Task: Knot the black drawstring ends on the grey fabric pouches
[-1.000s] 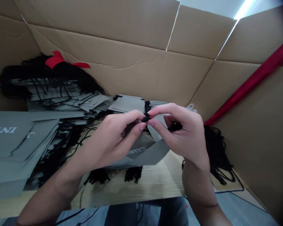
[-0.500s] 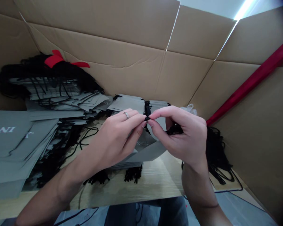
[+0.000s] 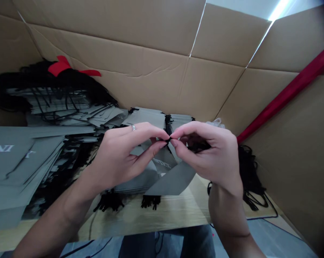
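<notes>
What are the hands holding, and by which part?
Left hand and right hand pinch a small black cord piece between fingertips; whether at its end or middle cannot be told.

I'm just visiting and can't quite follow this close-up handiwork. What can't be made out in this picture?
- Head view: the exact shape of the black cord is too small, and partly covered by the fingertips of the left hand and right hand.
- Head view: what the right palm holds is hidden by its curled fingers.
- Head view: the lettering on the left grey sheets is blurred.
- Head view: the red strip is cut off by the right edge.
</notes>
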Available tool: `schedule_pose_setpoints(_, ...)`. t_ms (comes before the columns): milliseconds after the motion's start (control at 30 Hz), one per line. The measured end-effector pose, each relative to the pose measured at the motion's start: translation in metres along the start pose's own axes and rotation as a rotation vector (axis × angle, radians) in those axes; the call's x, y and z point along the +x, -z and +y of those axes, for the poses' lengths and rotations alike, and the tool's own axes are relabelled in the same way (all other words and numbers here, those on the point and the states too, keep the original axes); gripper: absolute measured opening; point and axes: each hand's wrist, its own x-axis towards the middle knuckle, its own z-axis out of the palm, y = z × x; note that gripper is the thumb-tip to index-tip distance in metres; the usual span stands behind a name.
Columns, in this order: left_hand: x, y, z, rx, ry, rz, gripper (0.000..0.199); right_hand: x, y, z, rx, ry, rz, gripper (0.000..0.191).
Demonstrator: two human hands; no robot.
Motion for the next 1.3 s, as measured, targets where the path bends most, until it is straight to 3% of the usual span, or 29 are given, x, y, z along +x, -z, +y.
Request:
schedule_pose_setpoints(267, 0.001, 0.005, -0.007, -0.005, -0.218, 0.033, 0.020, 0.001, 0.005, -0.004, 0.032, -0.028, -0.125, 0.019)
schedule_pose_setpoints(500, -0.002, 0.004, -0.003, 0.145, -0.255, 0.019, 0.016, 0.003, 0.004, -0.002, -0.037, 0.053, -0.133, 0.016)
schedule_pose_setpoints(900, -0.003, 0.000, -0.009, -0.261, -0.007, 0.034, 0.024, 0.011, 0.002, 0.001, 0.388, -0.263, -0.250, 0.006)
schedule_pose_setpoints(1033, -0.002, 0.001, -0.012, -0.194, -0.117, 0.071, 0.025, 0.010, 0.003, 0.001, 0.323, -0.192, -0.236, 0.004)
schedule_pose_setpoints(1167, -0.002, 0.001, -0.010, 0.026, -0.225, -0.016, 0.020, 0.003, 0.005, 0.001, 0.031, -0.019, -0.229, 0.017)
schedule_pose_setpoints(1300, -0.005, 0.001, -0.008, 0.105, -0.326, -0.085, 0.017, 0.000, 0.005, 0.001, -0.083, 0.078, -0.242, 0.016)
